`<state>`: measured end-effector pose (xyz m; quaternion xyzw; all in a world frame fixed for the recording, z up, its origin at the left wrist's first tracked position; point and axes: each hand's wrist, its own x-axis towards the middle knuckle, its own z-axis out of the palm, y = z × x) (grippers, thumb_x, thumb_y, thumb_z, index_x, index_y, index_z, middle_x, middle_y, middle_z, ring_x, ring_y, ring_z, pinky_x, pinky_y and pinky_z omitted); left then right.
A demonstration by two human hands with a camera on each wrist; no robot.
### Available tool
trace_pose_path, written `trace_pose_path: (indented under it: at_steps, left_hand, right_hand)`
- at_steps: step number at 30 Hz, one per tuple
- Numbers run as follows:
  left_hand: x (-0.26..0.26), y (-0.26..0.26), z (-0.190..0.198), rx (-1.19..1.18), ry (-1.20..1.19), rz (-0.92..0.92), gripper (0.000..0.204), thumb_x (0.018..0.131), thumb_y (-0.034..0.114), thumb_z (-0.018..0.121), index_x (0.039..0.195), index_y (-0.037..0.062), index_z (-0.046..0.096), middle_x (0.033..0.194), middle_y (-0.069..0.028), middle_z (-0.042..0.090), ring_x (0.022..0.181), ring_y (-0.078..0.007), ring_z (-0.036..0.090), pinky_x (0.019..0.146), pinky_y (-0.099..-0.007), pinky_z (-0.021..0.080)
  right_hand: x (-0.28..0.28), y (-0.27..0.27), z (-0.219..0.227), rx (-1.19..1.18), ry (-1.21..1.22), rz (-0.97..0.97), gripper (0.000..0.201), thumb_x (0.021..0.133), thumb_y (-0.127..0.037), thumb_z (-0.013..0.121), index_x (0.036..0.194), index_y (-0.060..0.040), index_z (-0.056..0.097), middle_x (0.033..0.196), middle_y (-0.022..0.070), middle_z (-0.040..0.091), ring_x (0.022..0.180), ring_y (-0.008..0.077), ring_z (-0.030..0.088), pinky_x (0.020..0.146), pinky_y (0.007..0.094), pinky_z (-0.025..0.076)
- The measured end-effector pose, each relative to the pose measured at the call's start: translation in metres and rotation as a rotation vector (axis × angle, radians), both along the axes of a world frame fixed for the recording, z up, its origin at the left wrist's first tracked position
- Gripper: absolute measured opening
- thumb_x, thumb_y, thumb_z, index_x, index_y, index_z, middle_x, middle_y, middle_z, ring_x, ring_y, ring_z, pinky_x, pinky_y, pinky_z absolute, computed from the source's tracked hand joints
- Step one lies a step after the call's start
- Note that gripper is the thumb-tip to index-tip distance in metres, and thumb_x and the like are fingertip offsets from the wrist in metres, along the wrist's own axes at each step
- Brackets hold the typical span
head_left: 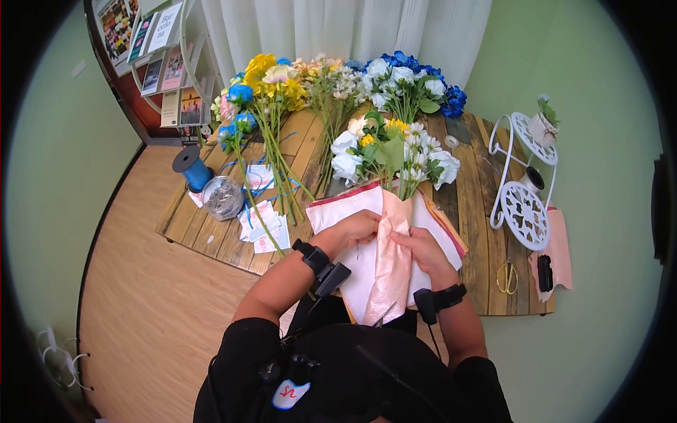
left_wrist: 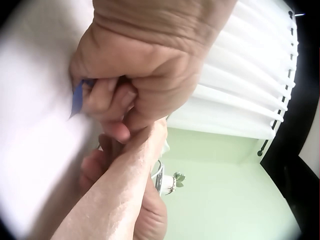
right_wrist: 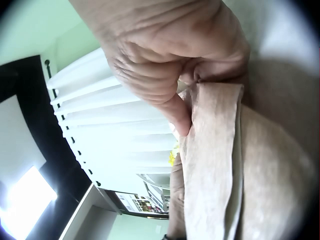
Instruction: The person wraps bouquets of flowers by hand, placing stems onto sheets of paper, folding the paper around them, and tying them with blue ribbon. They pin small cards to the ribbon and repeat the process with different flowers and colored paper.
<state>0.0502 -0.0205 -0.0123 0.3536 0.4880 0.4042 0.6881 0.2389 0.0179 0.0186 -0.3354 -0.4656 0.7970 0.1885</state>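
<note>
The plank-topped wooden table carries everything. Loose artificial flowers run along its far edge, their stems pointing towards me. By the right edge stands a white metal plant stand. My bouquet, white, cream and yellow blooms with green leaves, lies mid-table, heads away from me. Its stems go into a pale pink paper wrap, creased and folded over lengthwise, which reaches the near edge over white sheets with red borders. At the near right corner a black object lies on pink paper, gold-handled scissors just beside. Near the left edge are a blue ribbon spool and a clear jar. My left hand curls against the wrap, gripping a blue strip; close by, my right hand pinches the wrap's right side.
</note>
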Motion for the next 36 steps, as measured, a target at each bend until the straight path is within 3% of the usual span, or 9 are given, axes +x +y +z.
trace_pose_path:
  at_steps: [4,6,8,12,16,18,21,27,36]
  left_hand:
    - [0.003,-0.011,0.007,0.272,0.505,-0.052,0.014,0.081,0.014,0.056,0.078,0.0036,0.065,0.067,-0.0052,0.061,0.055,-0.0153,0.054,0.05,-0.0267,0.041]
    - [0.004,-0.023,0.023,0.517,1.171,-0.114,0.018,0.079,0.015,0.054,0.076,-0.0001,0.064,0.076,-0.0165,0.064,0.069,-0.0309,0.061,0.065,-0.0369,0.048]
    - [0.007,-0.033,0.035,0.497,1.235,-0.132,0.018,0.079,0.016,0.054,0.078,0.0001,0.064,0.078,-0.0183,0.063,0.073,-0.0335,0.061,0.067,-0.0394,0.047]
    - [0.017,-0.056,0.073,0.396,1.399,-0.101,0.02,0.078,0.019,0.054,0.079,0.0005,0.062,0.081,-0.0182,0.062,0.08,-0.0338,0.059,0.07,-0.041,0.047]
    - [0.021,-0.068,0.076,0.555,1.314,0.072,0.016,0.078,0.016,0.056,0.077,0.0005,0.06,0.081,-0.0157,0.06,0.08,-0.0329,0.058,0.07,-0.0406,0.046]
    - [0.025,-0.068,0.074,0.899,1.125,0.25,0.01,0.076,0.01,0.059,0.074,0.0001,0.058,0.08,-0.0133,0.057,0.077,-0.0325,0.056,0.069,-0.0387,0.045]
    - [0.027,-0.06,0.066,1.001,0.942,0.2,0.009,0.077,0.007,0.061,0.074,-0.001,0.058,0.075,-0.0113,0.059,0.07,-0.0269,0.056,0.065,-0.0342,0.045]
    - [0.027,-0.048,0.042,0.56,0.489,0.095,0.015,0.085,0.013,0.06,0.08,-0.0008,0.061,0.071,-0.0026,0.062,0.067,-0.0069,0.054,0.06,-0.0223,0.043]
    - [0.027,-0.054,0.046,0.579,0.393,0.103,0.013,0.078,0.004,0.066,0.09,0.0021,0.066,0.082,-0.0014,0.061,0.07,-0.0062,0.051,0.065,-0.0213,0.043]
  right_hand:
    - [0.002,-0.003,0.014,0.468,-0.323,0.122,0.036,0.078,-0.03,0.067,0.084,0.005,0.062,0.073,0.0087,0.062,0.061,0.0131,0.058,0.058,0.0262,0.047]
    - [0.002,-0.003,0.022,0.648,-0.486,0.155,0.04,0.077,-0.035,0.068,0.077,0.0048,0.062,0.065,0.0096,0.061,0.055,0.0134,0.056,0.053,0.0277,0.046]
    - [0.003,-0.003,0.024,0.935,-0.666,0.188,0.048,0.074,-0.042,0.067,0.07,0.0053,0.061,0.055,0.0146,0.056,0.045,0.0187,0.053,0.048,0.0321,0.045]
    - [0.003,-0.017,0.041,1.037,-0.691,0.157,0.05,0.074,-0.044,0.066,0.069,0.0054,0.059,0.058,0.0205,0.056,0.049,0.029,0.056,0.051,0.0365,0.046]
    - [0.003,-0.031,0.043,1.235,-0.738,0.095,0.045,0.077,-0.038,0.063,0.071,0.0061,0.058,0.062,0.0223,0.058,0.059,0.0356,0.059,0.055,0.04,0.047]
    - [0.0,-0.037,0.048,1.297,-0.785,0.091,0.043,0.079,-0.036,0.061,0.073,0.0057,0.058,0.065,0.0235,0.059,0.062,0.0388,0.059,0.057,0.0422,0.047]
    - [-0.001,-0.042,0.054,1.303,-0.9,0.169,0.03,0.082,-0.025,0.056,0.081,0.0053,0.056,0.075,0.0249,0.06,0.07,0.04,0.06,0.065,0.0445,0.049]
    - [0.009,-0.043,0.047,1.425,-0.796,0.247,0.015,0.08,-0.009,0.049,0.082,0.005,0.053,0.078,0.024,0.059,0.069,0.0393,0.06,0.064,0.0454,0.049]
    - [0.003,-0.047,0.076,1.481,-0.744,0.139,0.013,0.079,-0.016,0.056,0.076,-0.0037,0.058,0.064,0.0172,0.06,0.062,0.0358,0.06,0.057,0.0438,0.047]
